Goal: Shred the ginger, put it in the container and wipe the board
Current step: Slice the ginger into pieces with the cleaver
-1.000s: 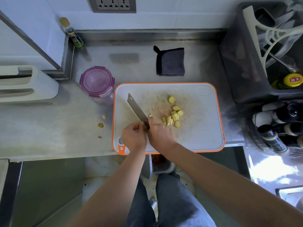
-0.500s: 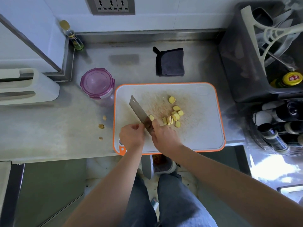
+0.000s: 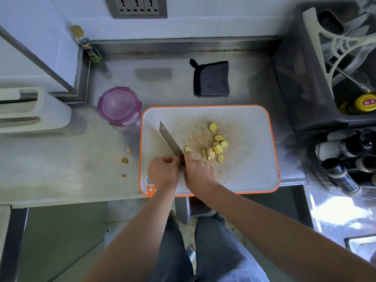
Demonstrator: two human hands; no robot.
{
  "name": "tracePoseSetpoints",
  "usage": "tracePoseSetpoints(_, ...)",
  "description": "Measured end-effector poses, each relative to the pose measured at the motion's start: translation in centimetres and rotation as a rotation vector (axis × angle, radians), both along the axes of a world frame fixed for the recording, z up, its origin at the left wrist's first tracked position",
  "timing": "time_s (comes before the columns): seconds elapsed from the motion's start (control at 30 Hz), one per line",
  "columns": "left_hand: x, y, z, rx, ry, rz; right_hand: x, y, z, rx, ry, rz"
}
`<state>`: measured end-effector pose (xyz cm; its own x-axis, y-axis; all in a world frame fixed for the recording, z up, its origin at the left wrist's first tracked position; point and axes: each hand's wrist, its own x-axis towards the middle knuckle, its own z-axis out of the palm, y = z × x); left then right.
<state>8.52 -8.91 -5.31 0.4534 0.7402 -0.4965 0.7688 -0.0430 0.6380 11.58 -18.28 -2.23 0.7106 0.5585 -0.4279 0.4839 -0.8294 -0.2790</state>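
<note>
Several yellow ginger slices [image 3: 217,148] lie in the middle of the white, orange-rimmed cutting board [image 3: 250,176]. A cleaver [image 3: 168,139] slants across the board's left part, its tip pointing far-left. My right hand [image 3: 198,174] is closed over the cleaver's handle, with one fingertip by a small ginger piece [image 3: 187,149] at the blade's right side. My left hand [image 3: 162,174] curls its fingers against the left of the blade's heel; what lies under them is hidden. A round container with a purple lid [image 3: 119,105] stands shut, left of the board. A dark folded cloth [image 3: 211,79] lies behind the board.
Three ginger scraps [image 3: 124,160] lie on the steel counter left of the board. A small bottle [image 3: 89,47] stands in the back-left corner. A dark rack [image 3: 325,64] with utensils and bottles [image 3: 345,157] fills the right side. A white holder [image 3: 30,110] sits far left.
Both hands and the cleaver stay in almost the same spot at the board's near-left. The blade has shifted only slightly. The slices have not moved.
</note>
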Motion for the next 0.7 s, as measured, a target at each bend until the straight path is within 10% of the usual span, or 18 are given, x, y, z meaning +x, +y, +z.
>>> tracePoseSetpoints(0.7, 0.0, 0.2, 0.2, -0.014, -0.046, -0.185, 4.4, -5.0, 2.4, 0.46, 0.147, -0.434)
